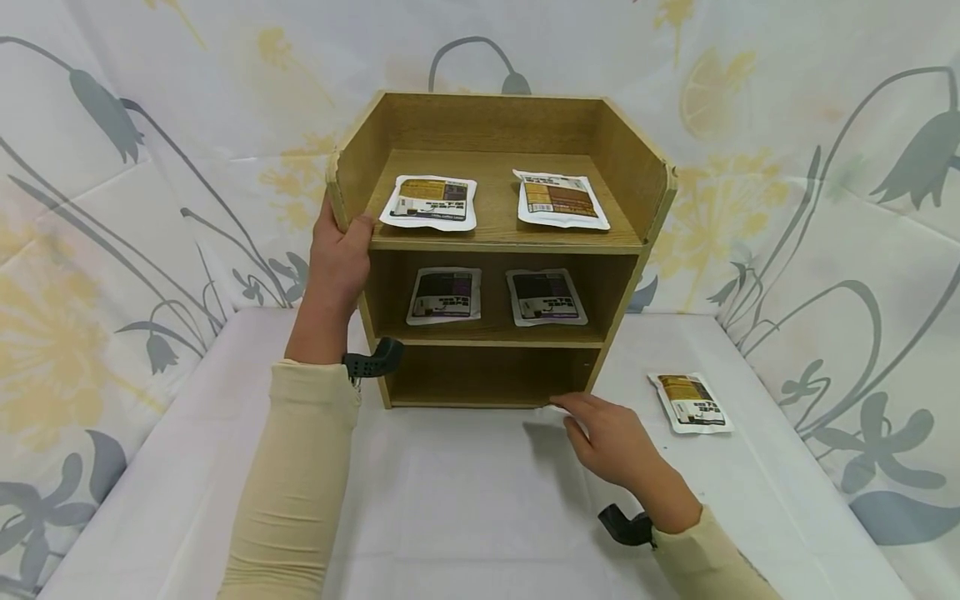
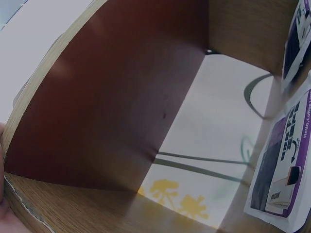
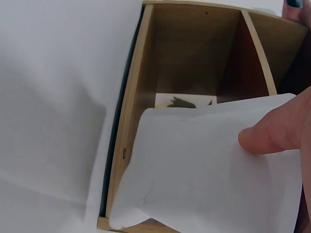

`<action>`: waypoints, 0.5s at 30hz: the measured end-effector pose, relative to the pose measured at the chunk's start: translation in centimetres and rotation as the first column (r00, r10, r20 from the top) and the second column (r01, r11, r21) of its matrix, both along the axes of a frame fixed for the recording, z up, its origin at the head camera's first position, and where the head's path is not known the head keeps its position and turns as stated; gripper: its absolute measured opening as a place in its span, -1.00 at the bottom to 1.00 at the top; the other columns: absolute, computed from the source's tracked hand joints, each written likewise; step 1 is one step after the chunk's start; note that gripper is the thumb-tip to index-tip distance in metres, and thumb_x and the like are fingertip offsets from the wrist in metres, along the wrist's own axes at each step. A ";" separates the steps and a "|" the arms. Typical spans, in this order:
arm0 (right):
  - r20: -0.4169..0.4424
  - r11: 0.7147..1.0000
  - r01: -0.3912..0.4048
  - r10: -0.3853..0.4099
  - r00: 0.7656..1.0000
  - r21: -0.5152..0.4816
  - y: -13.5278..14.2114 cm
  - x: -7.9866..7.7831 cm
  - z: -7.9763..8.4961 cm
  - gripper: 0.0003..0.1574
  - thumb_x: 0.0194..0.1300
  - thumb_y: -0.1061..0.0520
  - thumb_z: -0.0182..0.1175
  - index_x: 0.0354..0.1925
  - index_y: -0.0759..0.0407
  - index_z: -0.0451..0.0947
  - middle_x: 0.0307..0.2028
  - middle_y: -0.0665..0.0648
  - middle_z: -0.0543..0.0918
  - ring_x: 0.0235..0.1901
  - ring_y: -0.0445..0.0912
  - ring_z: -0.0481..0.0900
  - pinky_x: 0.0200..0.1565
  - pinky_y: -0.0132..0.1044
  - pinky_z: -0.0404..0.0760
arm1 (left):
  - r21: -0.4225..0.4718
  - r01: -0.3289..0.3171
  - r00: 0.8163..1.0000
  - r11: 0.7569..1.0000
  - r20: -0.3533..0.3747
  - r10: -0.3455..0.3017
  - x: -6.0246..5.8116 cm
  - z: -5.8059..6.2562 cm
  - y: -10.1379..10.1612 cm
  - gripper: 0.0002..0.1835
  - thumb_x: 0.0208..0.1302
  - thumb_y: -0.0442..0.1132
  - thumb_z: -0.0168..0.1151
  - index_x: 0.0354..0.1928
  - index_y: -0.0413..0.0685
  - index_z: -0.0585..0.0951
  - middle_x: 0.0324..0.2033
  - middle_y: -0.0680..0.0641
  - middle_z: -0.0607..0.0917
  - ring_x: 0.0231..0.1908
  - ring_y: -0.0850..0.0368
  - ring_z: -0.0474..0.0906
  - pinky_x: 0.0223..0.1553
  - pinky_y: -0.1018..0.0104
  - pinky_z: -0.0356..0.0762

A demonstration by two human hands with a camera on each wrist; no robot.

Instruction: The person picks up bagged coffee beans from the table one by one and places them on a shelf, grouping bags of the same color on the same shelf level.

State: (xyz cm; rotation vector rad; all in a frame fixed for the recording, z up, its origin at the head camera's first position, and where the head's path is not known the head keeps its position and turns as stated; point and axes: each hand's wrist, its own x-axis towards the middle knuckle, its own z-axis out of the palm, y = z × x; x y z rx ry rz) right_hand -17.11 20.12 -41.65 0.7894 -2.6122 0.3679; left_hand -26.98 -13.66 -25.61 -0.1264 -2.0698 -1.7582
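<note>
A wooden three-level shelf (image 1: 491,125) stands on the white-covered table. My left hand (image 1: 337,262) grips the front edge of its left side panel, near the top board. Low at the right, my right hand (image 1: 611,442) pinches a white packet (image 3: 204,165) in front of the bottom compartment. In the right wrist view the thumb lies on the packet's plain white face; its other face is hidden. Two brown-and-yellow coffee packets (image 1: 431,202) lie on the top level. On the middle level are two purple-and-black coffee packets (image 1: 446,296).
Another brown-labelled packet (image 1: 690,403) lies on the table (image 1: 450,517) to the right of the shelf. A flower-printed cloth (image 1: 187,100) hangs behind the shelf and along both sides. Dark bands (image 1: 373,358) sit on both wrists.
</note>
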 end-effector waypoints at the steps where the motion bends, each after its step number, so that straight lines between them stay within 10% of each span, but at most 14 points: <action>1: -0.005 1.000 -0.003 0.003 1.000 0.000 -0.1 -0.1 0.0 -0.63 0.25 0.21 0.20 0.05 0.11 0.61 -0.06 0.07 0.71 -0.14 -0.04 0.71 -0.28 -0.15 0.65 | -0.001 -0.002 1.000 1.000 0.003 0.002 0.0 0.0 0.0 -0.52 0.43 -0.12 -0.10 0.36 0.17 0.25 0.23 -0.11 0.40 0.21 0.09 0.31 0.31 0.05 0.23; 15: -0.045 1.000 -0.022 0.022 0.999 0.010 -1.0 -1.6 -0.6 -0.53 0.20 0.25 0.27 0.11 0.08 0.59 0.02 0.10 0.68 -0.08 0.01 0.69 -0.22 -0.11 0.67 | -0.004 -0.002 1.000 1.000 -0.002 0.002 0.1 0.2 0.1 -0.52 0.43 -0.12 -0.11 0.37 0.17 0.25 0.23 -0.12 0.40 0.21 0.09 0.31 0.31 0.06 0.22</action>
